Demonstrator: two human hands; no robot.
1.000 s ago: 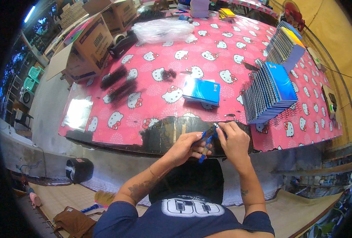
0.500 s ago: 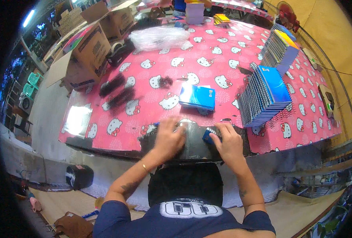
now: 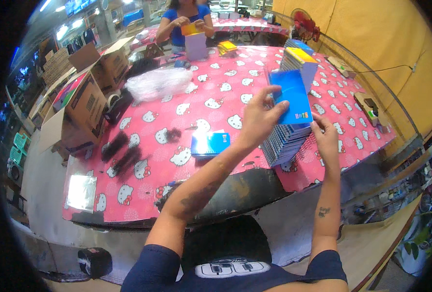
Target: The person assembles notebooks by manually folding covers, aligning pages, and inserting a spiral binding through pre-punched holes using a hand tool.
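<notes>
A blue-covered notebook (image 3: 292, 95) is held up over the tall stack of spiral-bound notebooks (image 3: 286, 146) at the right of the table. My left hand (image 3: 264, 114) grips its left edge, thumb on the cover. At its lower right corner, the fingertips of my right hand (image 3: 327, 138) pinch the notebook. The held notebook hides the top of the stack, so I cannot tell whether the two touch. A smaller pile of blue notebooks (image 3: 210, 144) lies left of my left forearm.
Behind the stack stands another tall notebook stack (image 3: 298, 63) with a yellow top. Black wire coils (image 3: 128, 158), clear plastic wrap (image 3: 160, 83) and open cardboard boxes (image 3: 82, 114) are on the left. Across the table a person (image 3: 187, 24) handles a yellow-covered notebook.
My hands have moved from the table's near edge up and right to the tall stack, and now hold a blue notebook there. The view has shifted, showing the person across the table.
</notes>
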